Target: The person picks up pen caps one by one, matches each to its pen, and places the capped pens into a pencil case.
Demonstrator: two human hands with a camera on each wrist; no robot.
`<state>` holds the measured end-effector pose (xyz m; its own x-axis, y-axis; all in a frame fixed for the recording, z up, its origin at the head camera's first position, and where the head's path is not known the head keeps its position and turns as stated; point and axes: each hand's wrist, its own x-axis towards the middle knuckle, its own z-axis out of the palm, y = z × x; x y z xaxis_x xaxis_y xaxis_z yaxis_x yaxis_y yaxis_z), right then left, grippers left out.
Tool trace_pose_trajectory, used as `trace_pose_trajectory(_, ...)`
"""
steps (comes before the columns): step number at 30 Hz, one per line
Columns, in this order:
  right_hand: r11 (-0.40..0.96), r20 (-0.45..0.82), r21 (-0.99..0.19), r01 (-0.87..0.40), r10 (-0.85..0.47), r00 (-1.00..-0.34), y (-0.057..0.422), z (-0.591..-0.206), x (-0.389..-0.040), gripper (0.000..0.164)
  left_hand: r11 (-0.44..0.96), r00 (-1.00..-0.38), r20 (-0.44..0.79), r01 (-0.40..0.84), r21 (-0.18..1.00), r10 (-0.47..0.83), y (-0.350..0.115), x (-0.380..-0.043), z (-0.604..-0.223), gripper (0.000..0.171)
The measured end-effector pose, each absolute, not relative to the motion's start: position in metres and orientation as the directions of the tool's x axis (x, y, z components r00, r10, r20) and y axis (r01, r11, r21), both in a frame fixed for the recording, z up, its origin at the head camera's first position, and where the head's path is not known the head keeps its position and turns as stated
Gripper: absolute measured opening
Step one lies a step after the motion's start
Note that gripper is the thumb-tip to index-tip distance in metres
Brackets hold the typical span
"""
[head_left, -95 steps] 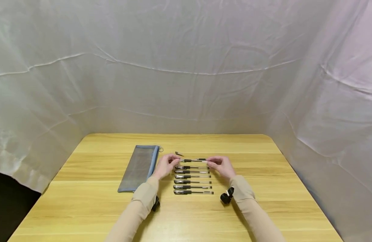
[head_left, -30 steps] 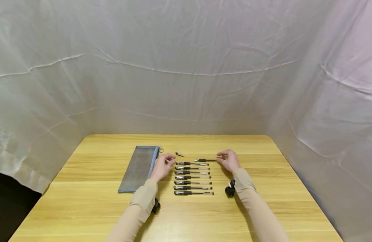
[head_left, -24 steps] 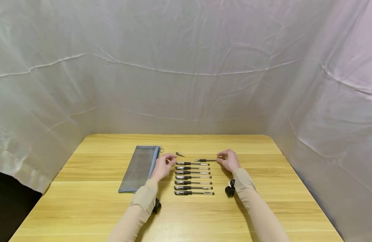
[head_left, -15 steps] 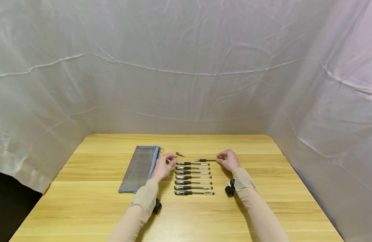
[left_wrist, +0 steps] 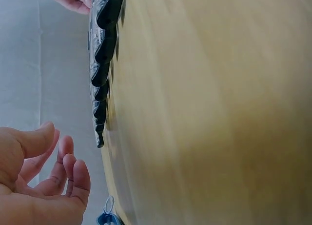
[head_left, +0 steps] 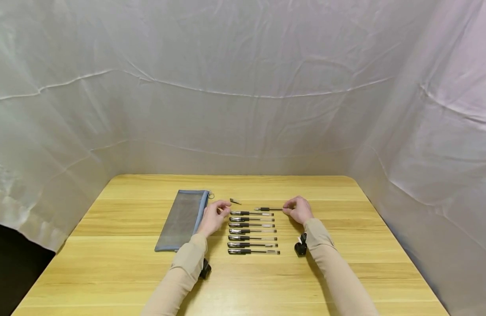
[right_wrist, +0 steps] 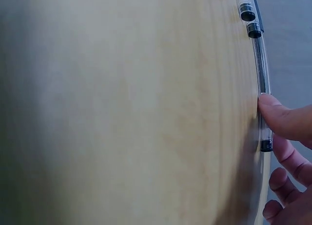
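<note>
At the far end of a row of capped black gel pens [head_left: 240, 238], an uncapped gel pen [head_left: 265, 209] lies with its tip pointing left. My right hand [head_left: 299, 210] pinches the rear of its clear barrel; the right wrist view shows the thumb on the barrel [right_wrist: 263, 71] near the black end plug. My left hand [head_left: 214, 216] hovers by the capped ends of the farthest pens, fingers loosely bent around nothing. A loose pen cap [head_left: 235, 201] lies just beyond that hand's fingertips.
Left of the row lies a grey mesh zip pouch [head_left: 178, 221] with blue edging and a ring, partly behind my left forearm. Everything rests on a wooden table [head_left: 345, 272], with pale curtains [head_left: 243, 118] hanging behind and at the sides.
Another pen, earlier between both hands, now lies capped in the row. My right hand has moved right to the uncapped pen and its fingers have closed on it; my left hand has let go.
</note>
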<state>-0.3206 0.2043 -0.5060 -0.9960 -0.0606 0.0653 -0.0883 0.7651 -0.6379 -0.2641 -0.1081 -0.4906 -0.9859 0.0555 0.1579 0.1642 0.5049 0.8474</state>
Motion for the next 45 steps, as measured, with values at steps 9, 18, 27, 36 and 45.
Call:
trace_pose_trajectory(9, 0.755, 0.053, -0.650, -0.089, -0.072, -0.996, 0.206, -0.505, -0.316, 0.009, 0.500, -0.984, 0.170, 0.176, 0.848, 0.058, -0.107, -0.264, -0.492, 0.020)
trace_pose_trajectory(18, 0.670, 0.093, -0.736, -0.098, -0.043, -0.995, 0.203, -0.506, -0.306, 0.011, 0.490, -0.986, 0.155, 0.165, 0.856, 0.062, -0.107, -0.265, -0.493, 0.021)
trace_pose_trajectory(27, 0.547, 0.108, -0.836, -0.042, 0.090, -0.990, 0.199, -0.509, -0.289, 0.015, 0.478, -0.986, 0.153, 0.163, 0.863, 0.062, -0.108, -0.265, -0.494, 0.022)
trace_pose_trajectory(36, 0.216, -0.011, -0.975, 0.055, 0.201, -0.979, 0.193, -0.508, -0.264, 0.027, 0.481, -0.992, 0.118, 0.128, 0.868, 0.051, -0.105, -0.264, -0.492, 0.024)
trace_pose_trajectory(45, -0.190, -0.066, -0.981, 0.029, 0.192, -0.979, 0.194, -0.508, -0.236, 0.024, 0.516, -0.996, 0.092, 0.089, 0.852, 0.019, -0.100, -0.285, -0.492, 0.025)
